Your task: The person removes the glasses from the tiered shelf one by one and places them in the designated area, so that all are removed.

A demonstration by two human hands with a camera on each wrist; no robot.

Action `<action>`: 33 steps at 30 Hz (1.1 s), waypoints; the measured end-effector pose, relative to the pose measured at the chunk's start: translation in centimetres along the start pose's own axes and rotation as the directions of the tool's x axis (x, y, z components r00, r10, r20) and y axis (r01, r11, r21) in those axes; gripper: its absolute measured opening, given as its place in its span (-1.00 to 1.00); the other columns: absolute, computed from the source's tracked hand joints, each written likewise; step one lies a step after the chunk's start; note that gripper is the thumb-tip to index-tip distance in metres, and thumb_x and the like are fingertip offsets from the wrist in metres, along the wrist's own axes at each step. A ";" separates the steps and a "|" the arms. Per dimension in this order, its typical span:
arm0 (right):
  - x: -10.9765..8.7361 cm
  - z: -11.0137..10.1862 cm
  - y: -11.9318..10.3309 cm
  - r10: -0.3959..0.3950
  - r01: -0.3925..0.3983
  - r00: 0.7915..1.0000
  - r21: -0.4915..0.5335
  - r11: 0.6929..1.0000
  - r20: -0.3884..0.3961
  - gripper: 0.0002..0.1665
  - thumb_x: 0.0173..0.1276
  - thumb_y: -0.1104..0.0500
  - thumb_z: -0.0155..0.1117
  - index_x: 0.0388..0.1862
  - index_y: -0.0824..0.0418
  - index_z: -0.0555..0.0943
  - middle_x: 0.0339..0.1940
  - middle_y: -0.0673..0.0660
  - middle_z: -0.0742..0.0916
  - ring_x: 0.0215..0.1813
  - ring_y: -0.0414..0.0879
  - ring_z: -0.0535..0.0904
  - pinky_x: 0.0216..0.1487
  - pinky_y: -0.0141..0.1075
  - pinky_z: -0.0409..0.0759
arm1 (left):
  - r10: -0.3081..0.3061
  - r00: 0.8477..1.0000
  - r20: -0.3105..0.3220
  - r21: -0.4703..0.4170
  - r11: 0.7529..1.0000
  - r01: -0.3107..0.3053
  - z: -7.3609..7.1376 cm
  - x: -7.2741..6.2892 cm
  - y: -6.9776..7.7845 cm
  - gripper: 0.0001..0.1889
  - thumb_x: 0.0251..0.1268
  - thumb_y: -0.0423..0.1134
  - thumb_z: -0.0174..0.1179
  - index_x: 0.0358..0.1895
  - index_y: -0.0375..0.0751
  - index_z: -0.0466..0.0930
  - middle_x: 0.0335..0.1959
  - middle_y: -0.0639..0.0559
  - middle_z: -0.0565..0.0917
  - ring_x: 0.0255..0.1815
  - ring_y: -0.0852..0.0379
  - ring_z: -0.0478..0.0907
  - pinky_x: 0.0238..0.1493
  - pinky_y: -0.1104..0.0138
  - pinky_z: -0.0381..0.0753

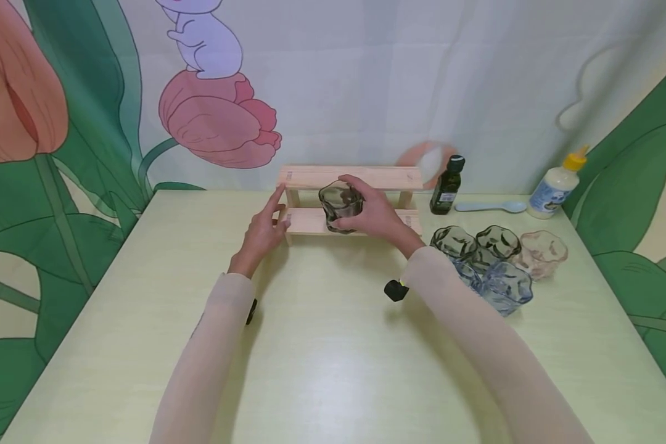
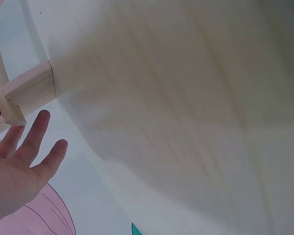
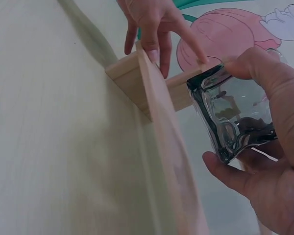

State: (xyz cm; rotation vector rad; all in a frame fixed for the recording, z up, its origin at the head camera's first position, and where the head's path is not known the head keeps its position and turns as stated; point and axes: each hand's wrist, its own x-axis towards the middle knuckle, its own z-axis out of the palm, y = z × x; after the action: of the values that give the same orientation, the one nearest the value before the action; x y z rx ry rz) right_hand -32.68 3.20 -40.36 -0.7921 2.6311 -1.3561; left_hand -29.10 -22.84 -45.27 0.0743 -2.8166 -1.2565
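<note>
A two-tier wooden rack [image 1: 355, 177] stands at the back of the table. My right hand [image 1: 376, 213] grips a smoky grey wavy glass [image 1: 338, 206] in front of the rack, level with its tiers. In the right wrist view the glass [image 3: 235, 110] sits between the thumb and fingers, close to the rack's board [image 3: 166, 122]. My left hand [image 1: 264, 231] touches the rack's left end with its fingers spread. The left wrist view shows that hand [image 2: 24, 166] with straight fingers against the wooden end [image 2: 32, 88].
Right of the rack stand a dark bottle [image 1: 446, 186], a pale blue spoon [image 1: 491, 207] and a white bottle with a yellow cap [image 1: 555, 185]. Several wavy glasses, grey [image 1: 497, 243], blue [image 1: 507, 288] and pink [image 1: 542, 254], cluster beside my right forearm. A printed curtain hangs behind.
</note>
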 end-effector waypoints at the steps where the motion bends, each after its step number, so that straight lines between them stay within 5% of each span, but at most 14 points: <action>1: -0.2 -0.4 -0.1 -0.004 0.004 1.000 0.005 1.000 -0.003 0.10 0.01 -0.03 0.61 0.53 -0.13 0.28 0.29 0.14 0.58 0.26 0.05 0.50 0.21 0.06 0.53 | -0.002 1.000 0.000 0.002 1.000 0.002 0.0 0.0 0.0 -0.13 0.50 -0.29 0.08 0.58 0.56 -0.20 0.49 -0.14 0.39 0.33 -0.29 0.50 0.22 -0.14 0.53; 10: -2.5 -3.3 -0.4 -0.021 0.021 1.000 -0.026 0.999 -0.009 0.08 0.05 -0.01 0.60 0.54 -0.18 0.27 0.47 0.11 0.48 0.42 0.08 0.42 0.21 0.10 0.52 | -0.022 1.000 0.009 -0.002 1.000 0.022 0.0 0.1 0.2 -0.13 0.50 -0.28 0.09 0.57 0.59 -0.21 0.50 -0.13 0.37 0.35 -0.28 0.48 0.24 -0.14 0.52; 28: -8.0 -8.8 2.0 -0.009 0.003 0.992 -0.054 0.999 -0.127 0.05 0.11 0.13 0.58 0.55 -0.06 0.27 0.48 0.22 0.44 0.44 0.25 0.38 0.29 0.25 0.40 | 0.003 1.000 0.002 -0.007 1.000 -0.003 0.1 0.0 0.2 -0.11 0.48 -0.31 0.10 0.57 0.57 -0.20 0.48 -0.14 0.40 0.33 -0.29 0.50 0.22 -0.13 0.54; 33: -9.5 -10.1 2.4 -0.039 0.030 0.984 -0.050 0.998 -0.173 0.00 0.15 0.22 0.54 0.53 0.00 0.28 0.26 0.27 0.62 0.30 0.18 0.51 0.04 -0.06 0.60 | -0.019 1.000 0.009 -0.007 1.000 0.019 0.1 0.0 0.2 -0.11 0.49 -0.29 0.10 0.56 0.61 -0.22 0.50 -0.12 0.38 0.35 -0.28 0.48 0.24 -0.13 0.53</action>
State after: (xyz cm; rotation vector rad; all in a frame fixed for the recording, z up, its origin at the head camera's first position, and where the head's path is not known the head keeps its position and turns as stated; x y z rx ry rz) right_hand -28.46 16.35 -37.67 -0.7610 2.8028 -1.4393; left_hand -29.09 -22.68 -45.20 0.0954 -2.8248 -1.2741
